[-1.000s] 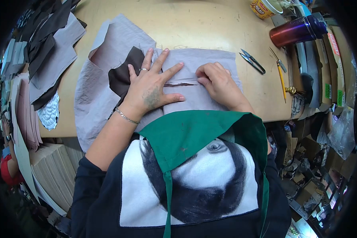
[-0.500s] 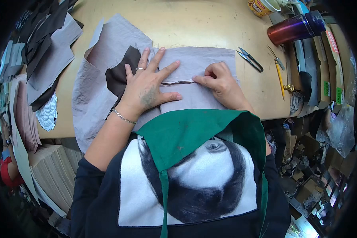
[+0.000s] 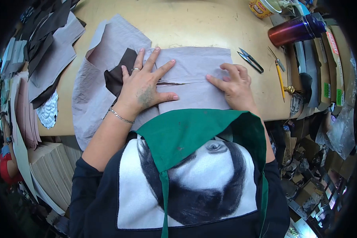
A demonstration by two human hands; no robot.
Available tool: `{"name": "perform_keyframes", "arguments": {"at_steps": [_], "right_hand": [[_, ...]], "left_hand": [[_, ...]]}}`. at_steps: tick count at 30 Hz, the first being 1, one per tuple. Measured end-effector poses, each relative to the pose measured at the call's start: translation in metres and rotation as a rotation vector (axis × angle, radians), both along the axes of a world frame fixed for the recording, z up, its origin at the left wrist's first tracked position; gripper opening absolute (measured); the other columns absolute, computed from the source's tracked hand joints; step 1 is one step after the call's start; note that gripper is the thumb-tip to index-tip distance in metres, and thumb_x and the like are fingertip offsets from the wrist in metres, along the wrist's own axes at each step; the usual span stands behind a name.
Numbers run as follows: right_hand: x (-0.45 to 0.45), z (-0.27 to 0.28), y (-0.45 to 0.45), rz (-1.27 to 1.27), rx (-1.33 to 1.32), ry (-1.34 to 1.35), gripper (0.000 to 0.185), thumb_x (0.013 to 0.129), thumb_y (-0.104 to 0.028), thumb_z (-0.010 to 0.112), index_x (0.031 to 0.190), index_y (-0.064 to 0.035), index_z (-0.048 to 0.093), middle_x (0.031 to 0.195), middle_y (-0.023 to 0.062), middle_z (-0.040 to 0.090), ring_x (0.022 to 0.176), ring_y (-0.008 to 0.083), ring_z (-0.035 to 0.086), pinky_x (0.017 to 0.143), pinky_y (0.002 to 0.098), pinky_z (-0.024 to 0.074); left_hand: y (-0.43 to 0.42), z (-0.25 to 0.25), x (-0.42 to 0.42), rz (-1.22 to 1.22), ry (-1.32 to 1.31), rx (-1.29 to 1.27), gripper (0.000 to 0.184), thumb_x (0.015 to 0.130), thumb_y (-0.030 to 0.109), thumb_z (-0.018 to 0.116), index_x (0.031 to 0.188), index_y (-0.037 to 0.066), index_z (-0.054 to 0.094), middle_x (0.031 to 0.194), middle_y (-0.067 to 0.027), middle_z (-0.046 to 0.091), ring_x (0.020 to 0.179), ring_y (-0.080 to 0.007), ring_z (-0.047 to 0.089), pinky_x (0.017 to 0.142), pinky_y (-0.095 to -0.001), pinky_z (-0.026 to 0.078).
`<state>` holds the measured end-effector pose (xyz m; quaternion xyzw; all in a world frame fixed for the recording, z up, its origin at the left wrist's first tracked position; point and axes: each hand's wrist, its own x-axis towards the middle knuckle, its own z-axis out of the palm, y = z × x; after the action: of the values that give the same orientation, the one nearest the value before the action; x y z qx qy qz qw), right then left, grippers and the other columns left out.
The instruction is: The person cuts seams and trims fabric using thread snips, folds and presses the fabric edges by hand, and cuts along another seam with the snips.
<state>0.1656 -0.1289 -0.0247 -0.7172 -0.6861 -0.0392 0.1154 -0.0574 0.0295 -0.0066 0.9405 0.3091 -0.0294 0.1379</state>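
Lilac-grey cloth (image 3: pixel 192 58) lies on the table (image 3: pixel 186 25) before us, a dark slit (image 3: pixel 168 83) running partway across it; our left hand (image 3: pixel 144 85) rests flat on it, fingers spread wide, while our right hand (image 3: pixel 237 85) is half curled near the slit's right end, thumb and forefinger apart, black snips (image 3: pixel 254 63) lying beyond

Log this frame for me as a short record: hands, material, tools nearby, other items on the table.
Left hand: spread flat, pressing on the grey cloth
Right hand: over the cloth's right part, thumb apart from the other fingers; contact unclear
Material: grey cloth with a narrow dark slit between the hands; dark brown piece beside the left hand
Tools: snips and yellow pencil-like tool, right of the cloth
Other items: tumbler lying on its side; yellow tub
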Motion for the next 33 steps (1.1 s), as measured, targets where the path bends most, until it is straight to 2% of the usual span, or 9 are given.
{"name": "perform_keyframes", "arguments": {"at_steps": [8,11,14,20,24,26,29,32,33], "right_hand": [[0.003,0.002,-0.004,-0.07,0.102,-0.026,0.031,0.073,-0.009,0.06,0.097,-0.0261,0.071,0.11,-0.0002,0.056,0.106,0.0228,0.048,0.084,0.0404,0.0419],[-0.021,0.003,0.01,0.067,0.125,0.071,0.029,0.073,-0.011,0.06,0.097,-0.0245,0.071,0.109,0.001,0.056,0.105,0.0233,0.049,0.084,0.0412,0.0426],[-0.025,0.004,0.018,0.065,0.056,0.118,0.027,0.072,-0.01,0.061,0.094,-0.0228,0.071,0.107,0.0024,0.056,0.104,0.0245,0.05,0.084,0.0407,0.0434],[0.01,0.019,0.0,-0.041,0.109,0.043,0.021,0.066,-0.004,0.063,0.083,-0.0126,0.071,0.092,0.0033,0.06,0.094,0.0245,0.055,0.074,0.0391,0.0444],[-0.016,0.018,0.031,0.24,0.113,0.487,0.019,0.066,0.0,0.063,0.083,-0.0077,0.066,0.087,0.0043,0.06,0.086,0.0255,0.055,0.071,0.0382,0.0441],[-0.025,0.006,0.038,0.236,0.092,0.528,0.019,0.067,-0.002,0.064,0.085,-0.0076,0.064,0.086,0.0044,0.059,0.085,0.026,0.054,0.072,0.0375,0.0434],[-0.025,-0.001,0.037,0.219,0.096,0.561,0.019,0.068,-0.005,0.066,0.087,-0.0083,0.062,0.085,0.0043,0.057,0.085,0.0258,0.053,0.072,0.0373,0.0427],[-0.025,-0.004,0.036,0.216,0.099,0.54,0.019,0.069,-0.007,0.068,0.087,-0.0093,0.062,0.087,0.0039,0.056,0.086,0.0251,0.052,0.073,0.0373,0.0419],[-0.025,-0.005,0.036,0.214,0.101,0.526,0.019,0.069,-0.008,0.068,0.088,-0.0096,0.062,0.088,0.0037,0.056,0.086,0.0249,0.052,0.073,0.0373,0.0417]], "left_hand": [[0.0,0.0,0.001,-0.01,0.029,0.001,0.091,0.058,0.071,0.068,0.138,0.036,0.042,0.153,-0.009,0.021,0.141,-0.04,0.012,0.096,-0.0761,0.02],[0.0,0.001,0.002,-0.01,0.029,-0.01,0.091,0.058,0.07,0.068,0.138,0.036,0.042,0.153,-0.0093,0.02,0.141,-0.0403,0.011,0.096,-0.0762,0.02],[0.0,0.0,0.003,-0.016,0.024,-0.013,0.092,0.058,0.07,0.069,0.139,0.037,0.04,0.154,-0.0088,0.018,0.141,-0.0389,0.01,0.097,-0.076,0.019],[-0.006,-0.012,0.015,-0.049,-0.058,-0.021,0.091,0.061,0.07,0.067,0.14,0.032,0.04,0.153,-0.0118,0.019,0.141,-0.0406,0.009,0.095,-0.0771,0.018],[-0.008,-0.014,0.027,-0.1,-0.182,-0.002,0.088,0.063,0.067,0.067,0.138,0.029,0.043,0.152,-0.0128,0.02,0.14,-0.0413,0.011,0.094,-0.0778,0.018],[-0.009,-0.009,0.014,-0.118,-0.289,0.064,0.085,0.065,0.065,0.068,0.137,0.026,0.045,0.151,-0.0134,0.023,0.14,-0.0416,0.012,0.094,-0.0779,0.018],[-0.019,0.02,-0.028,-0.136,-0.215,0.004,0.076,0.067,0.052,0.074,0.132,0.02,0.05,0.15,-0.0143,0.025,0.139,-0.041,0.016,0.1,-0.0684,0.026],[-0.026,0.002,-0.086,-0.198,-0.333,0.059,0.072,0.07,0.045,0.074,0.13,0.015,0.051,0.148,-0.0155,0.028,0.13,-0.0386,0.036,0.095,-0.0515,0.043],[-0.033,0.006,-0.102,-0.055,-0.3,-0.015,0.072,0.071,0.045,0.074,0.132,0.015,0.05,0.148,-0.0167,0.028,0.122,-0.0379,0.045,0.085,-0.0456,0.048]]}}
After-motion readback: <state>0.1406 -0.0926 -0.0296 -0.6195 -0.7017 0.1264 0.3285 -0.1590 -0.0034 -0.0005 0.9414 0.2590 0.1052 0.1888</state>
